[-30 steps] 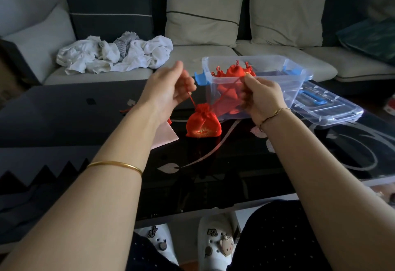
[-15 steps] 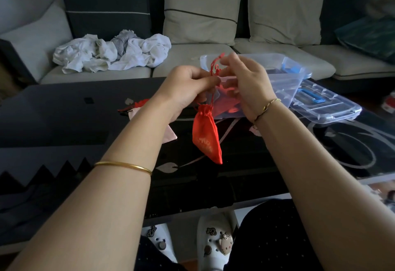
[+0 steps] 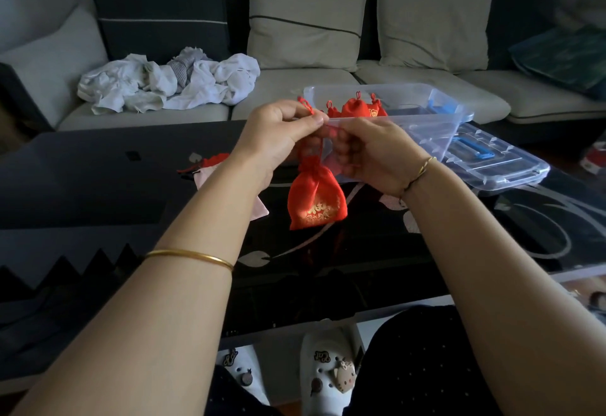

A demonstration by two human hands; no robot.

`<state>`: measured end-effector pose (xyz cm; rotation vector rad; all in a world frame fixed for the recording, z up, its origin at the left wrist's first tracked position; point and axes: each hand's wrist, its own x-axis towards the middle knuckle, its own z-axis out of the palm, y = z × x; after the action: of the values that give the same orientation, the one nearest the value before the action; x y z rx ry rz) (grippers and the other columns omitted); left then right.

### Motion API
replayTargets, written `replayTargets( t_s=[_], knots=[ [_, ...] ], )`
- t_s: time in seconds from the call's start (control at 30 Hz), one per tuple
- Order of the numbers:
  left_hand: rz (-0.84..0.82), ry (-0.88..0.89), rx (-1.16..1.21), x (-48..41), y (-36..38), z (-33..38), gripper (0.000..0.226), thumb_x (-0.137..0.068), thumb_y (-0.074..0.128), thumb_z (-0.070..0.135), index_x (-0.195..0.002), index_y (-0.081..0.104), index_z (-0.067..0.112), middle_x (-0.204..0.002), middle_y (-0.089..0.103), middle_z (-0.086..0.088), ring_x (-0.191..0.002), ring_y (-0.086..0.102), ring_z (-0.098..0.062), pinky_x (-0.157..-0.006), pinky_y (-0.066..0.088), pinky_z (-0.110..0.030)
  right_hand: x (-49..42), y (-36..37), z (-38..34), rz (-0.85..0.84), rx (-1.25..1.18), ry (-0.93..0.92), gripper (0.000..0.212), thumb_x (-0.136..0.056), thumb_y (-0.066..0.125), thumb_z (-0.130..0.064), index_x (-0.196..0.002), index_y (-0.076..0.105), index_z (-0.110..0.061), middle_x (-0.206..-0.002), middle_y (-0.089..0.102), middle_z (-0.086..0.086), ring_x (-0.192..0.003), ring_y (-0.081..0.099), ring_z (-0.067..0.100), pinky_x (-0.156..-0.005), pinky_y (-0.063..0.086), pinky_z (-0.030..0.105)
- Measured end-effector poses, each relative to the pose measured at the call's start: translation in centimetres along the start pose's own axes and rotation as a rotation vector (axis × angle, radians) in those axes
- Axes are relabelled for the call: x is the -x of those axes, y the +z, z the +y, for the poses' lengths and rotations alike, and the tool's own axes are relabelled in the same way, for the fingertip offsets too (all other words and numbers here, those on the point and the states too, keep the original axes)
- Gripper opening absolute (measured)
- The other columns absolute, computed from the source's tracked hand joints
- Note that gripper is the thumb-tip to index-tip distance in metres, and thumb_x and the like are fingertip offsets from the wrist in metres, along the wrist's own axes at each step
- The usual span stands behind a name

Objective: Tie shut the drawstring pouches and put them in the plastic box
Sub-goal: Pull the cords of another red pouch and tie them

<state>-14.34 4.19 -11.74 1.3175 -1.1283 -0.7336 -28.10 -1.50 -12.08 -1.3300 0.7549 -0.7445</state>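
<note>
A red drawstring pouch (image 3: 316,200) with gold print hangs in the air above the table, its neck gathered. My left hand (image 3: 278,135) pinches its red cords, whose looped ends stick up above my fingers. My right hand (image 3: 370,153) is curled close against the left one and pinches the same cords. Behind my hands stands the clear plastic box (image 3: 436,120), with red tied pouches (image 3: 357,109) inside. More pouches, one red and one pink (image 3: 210,171), lie on the table left of my left forearm.
The box's clear lid (image 3: 498,166) with blue latches lies flat to the right of the box. The table (image 3: 98,186) is dark glass. A sofa with a heap of white laundry (image 3: 170,81) runs along the far side. My knees and white shoes show below the table edge.
My hands came together from a spread pull on the cords. The pouch rose off the table and now hangs from the cords, turned to face me.
</note>
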Motion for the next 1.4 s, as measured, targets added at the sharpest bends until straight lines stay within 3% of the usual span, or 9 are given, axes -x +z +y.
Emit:
replayTargets(
  t_s=[0.1,0.17,0.3,0.53,0.83,1.03,1.13,1.27,1.4],
  knots=[
    [-0.030,0.000,-0.018,0.1,0.0,-0.1,0.015,-0.085,0.061,-0.002,-0.079,0.066,0.010,-0.076,0.068,-0.005,-0.062,0.060,-0.008,-0.065,0.053,-0.023,0.6,-0.2,0.2,-0.103,0.390,0.128,0.030,-0.093,0.047,-0.019,-0.063,0.049,-0.013,-0.059,0.049,0.001,-0.052,0.043,0.013,-0.051,0.035,0.022],
    [-0.076,0.021,-0.070,0.3,0.0,0.0,0.019,-0.085,0.059,-0.008,-0.080,0.064,0.010,-0.077,0.067,-0.006,-0.060,0.060,-0.005,-0.066,0.053,-0.021,0.5,-0.1,0.5,-0.054,0.509,0.119,0.025,-0.092,0.050,-0.020,-0.070,0.056,-0.010,-0.068,0.056,0.006,-0.056,0.048,0.015,-0.052,0.037,0.022],
    [-0.114,0.151,-0.306,0.6,-0.2,0.5,0.024,-0.086,0.058,-0.006,-0.087,0.062,0.018,-0.081,0.067,-0.002,-0.071,0.063,-0.001,-0.077,0.053,-0.018,-0.7,0.4,1.1,0.153,0.279,-0.121,0.018,-0.095,0.044,-0.008,-0.092,0.060,-0.002,-0.075,0.060,0.011,-0.063,0.054,0.019,-0.057,0.043,0.026],
    [-0.004,0.448,-0.680,0.9,0.5,0.0,0.033,-0.085,0.059,0.002,-0.112,0.062,0.021,-0.084,0.060,0.007,-0.081,0.058,-0.012,-0.083,0.051,-0.034,-0.6,0.8,1.9,-0.084,0.006,-0.061,0.022,-0.097,0.044,-0.010,-0.085,0.062,-0.012,-0.066,0.063,-0.001,-0.057,0.059,0.012,-0.060,0.049,0.028],
    [0.143,0.518,-0.609,0.7,0.6,-0.3,0.032,-0.083,0.062,0.003,-0.109,0.065,0.021,-0.075,0.059,0.015,-0.085,0.060,-0.007,-0.082,0.050,-0.027,-0.5,0.5,1.9,-0.237,-0.090,-0.034,0.013,-0.094,0.048,-0.013,-0.087,0.060,-0.012,-0.071,0.064,-0.001,-0.061,0.056,0.009,-0.062,0.045,0.023],
    [0.112,0.355,-0.476,0.3,0.3,-0.9,0.017,-0.083,0.066,0.007,-0.096,0.073,0.016,-0.081,0.065,0.005,-0.072,0.057,-0.002,-0.070,0.044,-0.007,-0.9,0.4,1.6,-0.006,0.068,-0.088,0.018,-0.095,0.043,-0.013,-0.087,0.059,-0.007,-0.075,0.065,0.006,-0.069,0.062,0.017,-0.069,0.046,0.033],
    [0.101,0.163,-0.319,0.5,0.2,-0.8,0.013,-0.088,0.062,0.012,-0.094,0.073,0.016,-0.080,0.064,0.010,-0.072,0.057,0.000,-0.061,0.046,-0.008,-0.9,0.3,1.6,0.071,0.067,-0.124,0.021,-0.098,0.043,-0.017,-0.092,0.058,-0.004,-0.072,0.062,0.005,-0.064,0.062,0.016,-0.064,0.046,0.033],
    [0.078,-0.175,-0.176,0.5,-0.2,-0.9,0.019,-0.096,0.050,0.024,-0.096,0.069,0.019,-0.086,0.069,0.006,-0.076,0.063,-0.007,-0.059,0.044,-0.020,-1.1,-0.1,1.7,0.127,-0.199,-0.077,0.028,-0.097,0.046,-0.018,-0.072,0.056,-0.010,-0.061,0.062,0.001,-0.057,0.056,0.014,-0.059,0.041,0.029],
    [0.168,-0.243,-0.343,0.6,0.0,-1.1,0.038,-0.099,0.039,0.026,-0.069,0.060,0.014,-0.087,0.069,-0.002,-0.080,0.061,-0.014,-0.060,0.044,-0.024,-1.2,-0.7,2.2,0.005,-0.532,0.050,0.042,-0.097,0.042,-0.026,-0.058,0.051,-0.015,-0.071,0.067,0.001,-0.058,0.059,0.010,-0.057,0.044,0.022]
  ],
)
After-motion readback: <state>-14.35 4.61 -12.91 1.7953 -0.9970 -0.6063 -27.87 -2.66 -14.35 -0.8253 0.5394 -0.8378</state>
